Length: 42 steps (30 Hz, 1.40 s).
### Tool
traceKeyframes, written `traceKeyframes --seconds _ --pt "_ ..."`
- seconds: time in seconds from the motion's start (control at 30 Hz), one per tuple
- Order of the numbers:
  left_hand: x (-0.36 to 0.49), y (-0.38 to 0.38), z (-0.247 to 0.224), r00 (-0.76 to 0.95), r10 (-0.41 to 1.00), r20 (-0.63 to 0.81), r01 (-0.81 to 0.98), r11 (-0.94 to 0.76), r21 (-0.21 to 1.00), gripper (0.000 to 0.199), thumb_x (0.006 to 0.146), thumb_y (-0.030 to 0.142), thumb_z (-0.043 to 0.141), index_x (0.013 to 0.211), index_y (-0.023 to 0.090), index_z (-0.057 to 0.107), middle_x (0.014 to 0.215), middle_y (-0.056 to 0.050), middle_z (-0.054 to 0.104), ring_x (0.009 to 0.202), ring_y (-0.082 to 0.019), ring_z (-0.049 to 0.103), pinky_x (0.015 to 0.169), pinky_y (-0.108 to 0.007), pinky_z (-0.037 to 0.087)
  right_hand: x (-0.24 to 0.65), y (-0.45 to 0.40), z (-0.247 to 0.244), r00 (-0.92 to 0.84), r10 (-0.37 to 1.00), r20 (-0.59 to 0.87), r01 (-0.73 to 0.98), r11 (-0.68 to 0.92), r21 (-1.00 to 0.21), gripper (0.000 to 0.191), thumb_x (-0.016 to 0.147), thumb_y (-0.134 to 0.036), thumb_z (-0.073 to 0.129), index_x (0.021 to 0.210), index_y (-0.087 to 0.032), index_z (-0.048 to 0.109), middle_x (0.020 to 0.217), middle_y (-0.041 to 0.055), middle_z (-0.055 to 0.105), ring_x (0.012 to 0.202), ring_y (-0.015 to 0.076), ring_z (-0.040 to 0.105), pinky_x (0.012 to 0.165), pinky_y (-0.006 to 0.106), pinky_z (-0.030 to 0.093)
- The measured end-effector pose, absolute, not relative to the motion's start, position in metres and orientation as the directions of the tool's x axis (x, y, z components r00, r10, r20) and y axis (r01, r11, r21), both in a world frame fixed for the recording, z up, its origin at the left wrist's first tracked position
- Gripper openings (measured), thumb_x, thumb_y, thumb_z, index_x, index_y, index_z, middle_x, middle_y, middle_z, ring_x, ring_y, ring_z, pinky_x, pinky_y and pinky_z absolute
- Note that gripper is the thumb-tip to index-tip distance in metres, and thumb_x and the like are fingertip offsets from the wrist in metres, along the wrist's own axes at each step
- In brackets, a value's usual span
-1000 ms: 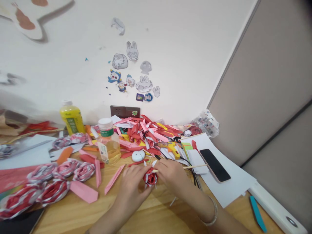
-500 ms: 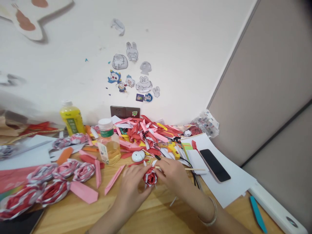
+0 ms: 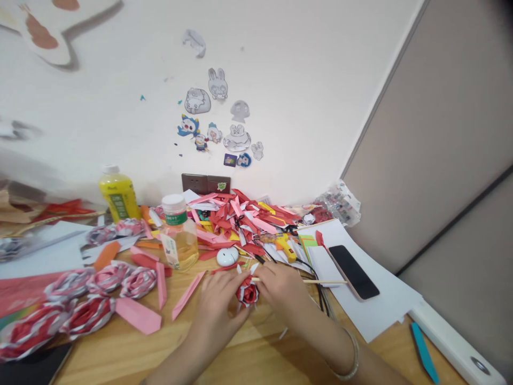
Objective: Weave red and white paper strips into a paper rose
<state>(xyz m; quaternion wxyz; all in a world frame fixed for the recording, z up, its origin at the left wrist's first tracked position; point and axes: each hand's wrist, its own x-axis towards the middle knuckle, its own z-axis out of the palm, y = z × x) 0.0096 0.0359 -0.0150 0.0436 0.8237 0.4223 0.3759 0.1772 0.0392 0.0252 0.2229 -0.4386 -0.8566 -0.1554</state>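
Note:
Between my hands is a red and white folded paper rose, its red spiral facing me. My left hand is closed around its left side, fingertips at the top edge. With my right hand I pinch a thin wooden stick against the rose's upper right. The stick's tip lies over the white petals, and its long end runs right to near the phone. Just behind my fingers lies a white earphone case. The yellow glue gun rests behind my right hand.
A heap of folded paper strips lies along the wall. Two drink bottles, one clear and one yellow, stand at left. Finished paper roses lie at front left. At right are a phone and a blue cutter.
The stick has shifted a little to the right and tilted slightly, its far end now by the phone's edge. My right fingers have moved slightly; my left hand stays on the rose.

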Motion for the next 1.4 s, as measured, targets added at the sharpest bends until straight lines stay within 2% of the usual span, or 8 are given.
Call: traceKeyframes --seconds 0.3,0.6,0.87,1.1,1.4 --pt "0.010 0.035 -0.015 0.367 0.725 0.583 0.667 -0.642 0.378 0.045 0.071 0.018 0.061 0.114 0.023 0.051 0.096 -0.006 0.063 0.092 -0.027 0.055 0.080 -0.040 0.039 0.177 0.037 0.030 -0.498 0.737 0.457 0.839 0.542 0.040 0.010 0.081 -0.010 0.054 0.074 -0.017 0.056 0.071 0.0015 0.060 0.062 0.0152 0.054 0.052 0.025 0.031" --pt "0.010 0.037 -0.016 0.371 0.721 0.585 0.661 -0.648 0.378 0.047 0.070 0.016 0.062 0.116 0.022 0.050 0.096 -0.006 0.063 0.091 -0.026 0.055 0.080 -0.041 0.039 0.177 0.040 0.026 -0.470 0.713 0.520 0.834 0.552 -0.004 0.011 0.083 -0.016 0.054 0.072 -0.018 0.055 0.070 0.0001 0.060 0.062 0.0147 0.054 0.054 0.026 0.030" --pt "0.011 0.036 -0.015 0.372 0.693 0.618 0.660 -0.665 0.349 0.045 0.068 0.014 0.062 0.111 0.020 0.053 0.094 -0.006 0.063 0.089 -0.026 0.055 0.078 -0.038 0.039 0.179 0.040 0.027 -0.470 0.743 0.477 0.828 0.559 -0.054 0.013 0.085 -0.017 0.052 0.072 -0.018 0.055 0.071 0.0006 0.061 0.064 0.0143 0.054 0.055 0.025 0.030" --pt "0.011 0.036 -0.015 0.375 0.709 0.597 0.666 -0.654 0.359 0.046 0.068 0.014 0.062 0.112 0.020 0.054 0.094 -0.006 0.063 0.090 -0.026 0.055 0.079 -0.039 0.039 0.182 0.042 0.027 -0.463 0.767 0.445 0.807 0.572 -0.147 0.014 0.086 -0.020 0.053 0.072 -0.018 0.054 0.071 -0.0008 0.061 0.067 0.0133 0.054 0.057 0.023 0.030" --pt "0.010 0.037 -0.018 0.344 0.759 0.553 0.667 -0.612 0.426 0.046 0.073 0.021 0.062 0.117 0.023 0.050 0.097 -0.006 0.063 0.091 -0.026 0.055 0.079 -0.040 0.039 0.187 0.047 0.028 -0.456 0.775 0.438 0.796 0.575 -0.187 0.006 0.082 -0.020 0.060 0.078 -0.019 0.055 0.077 -0.0013 0.063 0.071 0.0137 0.056 0.059 0.023 0.032"
